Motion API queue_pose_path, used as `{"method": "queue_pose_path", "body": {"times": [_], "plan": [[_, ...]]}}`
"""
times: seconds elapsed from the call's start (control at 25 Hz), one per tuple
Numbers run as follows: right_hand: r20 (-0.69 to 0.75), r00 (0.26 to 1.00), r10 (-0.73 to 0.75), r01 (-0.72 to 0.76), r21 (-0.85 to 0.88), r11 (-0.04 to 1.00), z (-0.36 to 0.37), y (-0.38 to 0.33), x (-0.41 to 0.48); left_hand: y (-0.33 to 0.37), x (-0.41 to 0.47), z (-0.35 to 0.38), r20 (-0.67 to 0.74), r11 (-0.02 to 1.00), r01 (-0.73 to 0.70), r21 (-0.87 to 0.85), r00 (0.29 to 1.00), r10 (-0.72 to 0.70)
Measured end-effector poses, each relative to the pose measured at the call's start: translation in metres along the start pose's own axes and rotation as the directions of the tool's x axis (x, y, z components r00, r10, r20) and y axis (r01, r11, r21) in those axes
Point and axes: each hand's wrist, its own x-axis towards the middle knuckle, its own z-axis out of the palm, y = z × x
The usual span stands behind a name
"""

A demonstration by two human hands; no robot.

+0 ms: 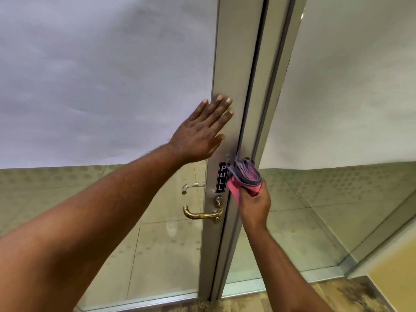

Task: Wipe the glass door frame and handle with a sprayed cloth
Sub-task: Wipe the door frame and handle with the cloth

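My left hand [203,129] lies flat and open against the metal door frame [234,70] in the middle of the picture, fingers spread and pointing up toward the upper right, steadying the door. My right hand [254,204] sits lower, just right of centre, closed around a folded cloth [246,176], pink with a grey edge, whose top presses into the dark gap along the frame's edge, beside the black PULL sticker [222,176]. The frame runs as one long strip from the top of the picture down to the bottom centre, leaning slightly, so I judge my strokes should follow that line up and down. The brass handle [202,213] sticks out to the left from the frame, below and left of the cloth, its bar lying across the picture. A second handle [191,186] shows through the glass [90,75] above it. My right hand is the nearer one to the handle, so I expect to bring the cloth down and leftward across the frame to reach it.
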Motion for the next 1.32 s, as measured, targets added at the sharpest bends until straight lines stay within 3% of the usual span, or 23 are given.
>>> {"method": "queue_pose_path", "body": {"times": [0.12, 0.2, 0.44, 0.68, 0.96, 1.04, 1.16, 1.32], "plan": [[0.135, 0.955, -0.263, 0.287, -0.218, 0.933, 0.006, 0.021, -0.004, -0.008, 0.003, 0.015, -0.033, 0.996, -0.036, 0.079, 0.999, 0.038], [0.278, 0.899, -0.338, 0.421, -0.334, 0.843, 0.008, 0.041, -0.007, -0.011, 0.005, 0.022, -0.070, 0.993, -0.042, 0.111, 0.996, 0.050], [0.433, 0.881, -0.189, 0.407, -0.492, 0.769, 0.012, 0.096, -0.028, -0.017, 0.010, 0.038, -0.124, 0.989, -0.062, 0.135, 0.989, 0.079], [0.438, 0.896, -0.077, 0.342, -0.570, 0.747, 0.015, 0.106, -0.044, -0.016, 0.011, 0.039, -0.134, 0.991, -0.064, 0.120, 0.988, 0.080], [0.307, 0.952, 0.006, 0.164, -0.526, 0.834, 0.020, 0.110, -0.069, -0.014, 0.011, 0.036, -0.125, 0.990, -0.055, 0.129, 0.990, 0.071], [0.325, 0.944, -0.063, 0.252, -0.583, 0.772, 0.025, 0.109, -0.077, -0.014, 0.011, 0.037, -0.125, 0.990, -0.053, 0.129, 0.990, 0.070], [0.476, 0.866, -0.155, 0.467, -0.656, 0.593, 0.040, 0.102, -0.087, -0.014, 0.011, 0.036, -0.132, 0.991, -0.051, 0.127, 0.989, 0.068], [0.590, 0.796, -0.132, 0.538, -0.593, 0.599, 0.072, 0.094, -0.095, -0.014, 0.010, 0.036, -0.134, 0.990, -0.052, 0.134, 0.988, 0.070]]}}
